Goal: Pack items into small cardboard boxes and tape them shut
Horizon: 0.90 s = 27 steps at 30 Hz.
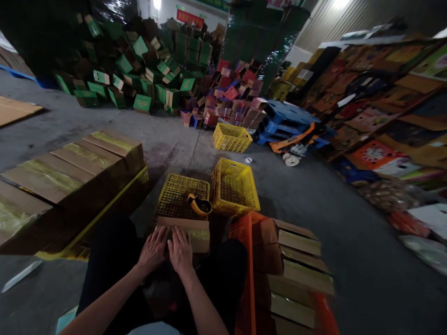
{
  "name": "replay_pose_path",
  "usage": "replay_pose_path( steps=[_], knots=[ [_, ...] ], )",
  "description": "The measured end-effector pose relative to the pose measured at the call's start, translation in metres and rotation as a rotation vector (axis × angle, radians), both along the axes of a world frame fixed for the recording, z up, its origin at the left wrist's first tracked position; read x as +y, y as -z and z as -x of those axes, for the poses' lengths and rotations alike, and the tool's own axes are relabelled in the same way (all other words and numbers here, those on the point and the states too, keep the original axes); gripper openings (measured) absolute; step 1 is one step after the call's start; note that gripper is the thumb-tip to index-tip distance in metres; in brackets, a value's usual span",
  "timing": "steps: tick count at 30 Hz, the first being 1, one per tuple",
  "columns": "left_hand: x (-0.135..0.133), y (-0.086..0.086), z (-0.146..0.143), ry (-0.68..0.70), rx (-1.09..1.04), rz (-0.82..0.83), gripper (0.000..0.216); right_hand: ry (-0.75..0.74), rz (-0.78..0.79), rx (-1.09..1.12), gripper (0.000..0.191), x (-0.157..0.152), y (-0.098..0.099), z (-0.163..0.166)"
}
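Observation:
A small cardboard box with yellowish tape along it lies between my knees, at the near end of an upturned yellow crate. My left hand rests on the box's left part, fingers stretched out and pressing on it. Close beside it, my right hand lies flat on the same box with its fingers extended. Just beyond the box, a yellow-and-black tape dispenser sits on the crate. The underside of the box is hidden.
At left, taped cartons fill a yellow crate. To my right, an orange crate holds several cardboard boxes. Ahead stand yellow crates, a pallet jack, blue pallets and heaped green boxes.

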<state>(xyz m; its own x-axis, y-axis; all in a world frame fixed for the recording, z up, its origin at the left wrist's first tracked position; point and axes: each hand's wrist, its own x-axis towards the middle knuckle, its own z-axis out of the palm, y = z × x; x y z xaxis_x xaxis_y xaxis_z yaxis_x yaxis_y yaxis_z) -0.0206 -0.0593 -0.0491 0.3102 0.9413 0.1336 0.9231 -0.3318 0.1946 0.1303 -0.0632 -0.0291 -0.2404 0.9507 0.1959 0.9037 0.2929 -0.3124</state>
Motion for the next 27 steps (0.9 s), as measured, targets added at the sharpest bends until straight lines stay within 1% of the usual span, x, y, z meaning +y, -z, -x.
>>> replay_pose_path(
  steps=[5, 10, 13, 16, 20, 24, 27],
  knots=[
    [-0.001, -0.002, -0.004, -0.025, -0.034, -0.02, 0.066, 0.079, 0.023, -0.039, 0.046, -0.004, -0.005, -0.033],
    [0.001, 0.001, -0.002, -0.023, -0.059, -0.033, 0.066, 0.122, -0.014, -0.095, 0.047, -0.007, -0.006, -0.073],
    [0.002, 0.002, -0.001, -0.033, -0.056, -0.022, 0.066, 0.166, -0.018, -0.122, 0.048, -0.008, -0.004, -0.088],
    [0.001, 0.001, -0.002, -0.039, -0.054, -0.029, 0.065, 0.245, -0.016, -0.127, 0.051, -0.007, 0.001, -0.095],
    [-0.001, 0.001, -0.007, -0.056, -0.044, -0.025, 0.063, 0.334, -0.045, -0.103, 0.055, -0.004, 0.015, -0.099],
    [0.0, 0.004, -0.017, -0.082, -0.043, -0.065, 0.062, 0.314, -0.085, -0.078, 0.057, -0.004, 0.027, -0.098],
    [0.003, 0.003, -0.035, -0.022, -0.073, -0.088, 0.059, 0.298, -0.103, -0.062, 0.057, -0.006, 0.034, -0.098]
  ],
)
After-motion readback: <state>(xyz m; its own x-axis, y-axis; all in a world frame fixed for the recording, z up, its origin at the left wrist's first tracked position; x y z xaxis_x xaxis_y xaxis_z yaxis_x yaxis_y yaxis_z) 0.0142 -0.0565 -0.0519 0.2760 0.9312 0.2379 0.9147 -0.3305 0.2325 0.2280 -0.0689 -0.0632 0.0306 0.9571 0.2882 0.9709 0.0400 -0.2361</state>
